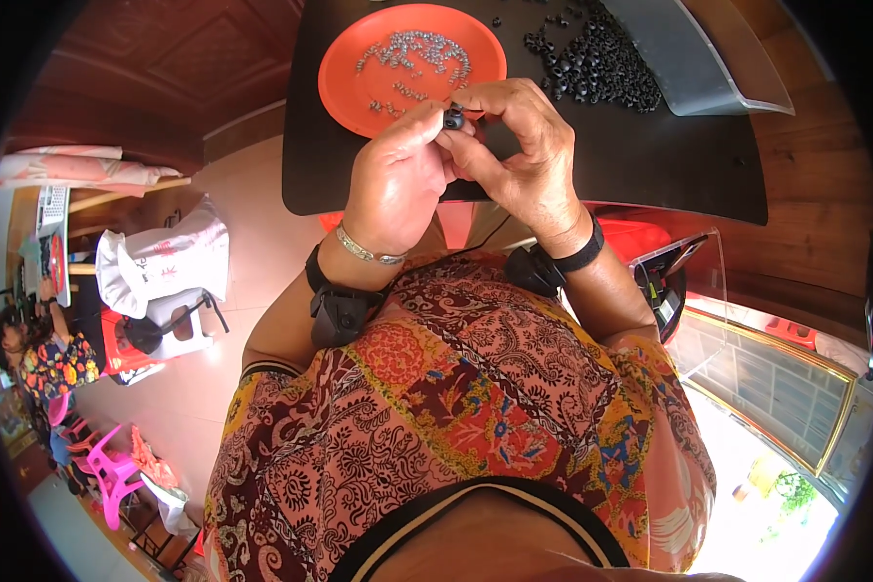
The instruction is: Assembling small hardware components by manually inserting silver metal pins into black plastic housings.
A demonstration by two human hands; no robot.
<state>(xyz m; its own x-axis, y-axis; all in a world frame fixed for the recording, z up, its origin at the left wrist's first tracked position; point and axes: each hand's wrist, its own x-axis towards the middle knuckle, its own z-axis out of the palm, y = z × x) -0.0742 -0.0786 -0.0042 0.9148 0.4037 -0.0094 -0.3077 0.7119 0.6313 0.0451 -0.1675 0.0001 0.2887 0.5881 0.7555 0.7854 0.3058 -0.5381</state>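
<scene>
So both hands are up over the near edge of a black table (694,175), meeting at one small black piece (453,118). It's off the tabletop, held up in front of the near rim of a round orange-red plate (335,82). Right hand (532,155) has it pinched between thumb and index finger, and the left hand (395,184) is closed on it from the other side, thumb tip right up against it, though most of the left fingers are tucked behind so I can't tell how they sit

As for containers, the plate's got a bunch of tiny silvery bits (417,53) in it, mostly a loose curve across the middle and far side, plus a few strays toward the near side. Over to the right there's a grey see-through tray (703,63), with a big heap of black parts (597,63) on the table right along its left side. Can't tell if any are inside the tray itself

Further right, below table level, there's a clear box (713,281) beside some dark stuff too jumbled to make out. Way off left sits a bulging white sack (170,257), contents hidden
</scene>
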